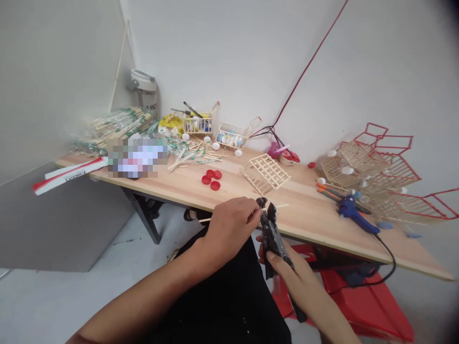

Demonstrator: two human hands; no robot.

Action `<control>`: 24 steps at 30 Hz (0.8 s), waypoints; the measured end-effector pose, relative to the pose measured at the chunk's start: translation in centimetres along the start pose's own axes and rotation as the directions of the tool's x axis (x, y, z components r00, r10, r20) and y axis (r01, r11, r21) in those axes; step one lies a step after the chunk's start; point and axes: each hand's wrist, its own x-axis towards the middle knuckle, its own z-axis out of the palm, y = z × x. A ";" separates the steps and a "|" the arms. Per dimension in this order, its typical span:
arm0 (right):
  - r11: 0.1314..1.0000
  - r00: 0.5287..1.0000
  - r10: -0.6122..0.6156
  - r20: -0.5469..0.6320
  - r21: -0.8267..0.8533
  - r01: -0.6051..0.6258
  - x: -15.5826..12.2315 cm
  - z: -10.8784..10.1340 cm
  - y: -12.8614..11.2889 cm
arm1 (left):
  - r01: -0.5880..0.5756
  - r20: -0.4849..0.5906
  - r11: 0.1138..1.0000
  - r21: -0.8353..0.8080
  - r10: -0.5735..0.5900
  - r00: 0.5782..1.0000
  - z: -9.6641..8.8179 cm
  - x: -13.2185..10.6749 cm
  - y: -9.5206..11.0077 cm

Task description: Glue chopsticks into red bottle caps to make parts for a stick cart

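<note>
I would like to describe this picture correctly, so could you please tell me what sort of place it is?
It looks like a small craft workspace, perhaps in a room corner: a wooden table holds a blue glue gun, a pile of wrapped sticks and a little stick-built cart.

A tool (274, 239) is lying in the right hand (299, 274) before the table (172, 186), where caps (215, 185) are sitting left of a stick frame (267, 173), carts (231, 137) behind
</note>
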 end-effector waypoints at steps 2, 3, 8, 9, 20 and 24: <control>1.000 1.000 -0.008 -0.007 -0.015 0.008 0.1 0.3 0.0 | -0.022 0.025 0.999 0.038 0.022 0.999 0.0 -0.1 0.0; 1.000 1.000 -0.008 -0.005 -0.026 0.007 0.2 0.4 -0.1 | -0.033 0.038 0.998 0.056 0.031 0.999 0.0 -0.2 -0.1; 0.994 1.000 0.018 0.009 -0.111 -0.017 0.3 0.5 -0.8 | -0.055 0.109 0.988 0.141 0.040 0.993 -0.9 -0.3 0.4; 0.993 1.000 0.016 0.006 -0.121 -0.016 0.3 0.6 -0.9 | -0.055 0.117 0.986 0.157 0.036 0.992 -1.1 -0.3 0.5; 0.996 1.000 0.003 0.009 -0.087 -0.002 0.7 1.1 -0.9 | -0.184 0.205 0.946 0.267 0.131 0.970 -1.9 -0.7 0.6; 0.988 1.000 -0.012 -0.004 -0.152 0.011 0.7 1.1 -1.1 | -0.193 0.204 0.942 0.276 0.139 0.969 -1.7 -0.9 0.4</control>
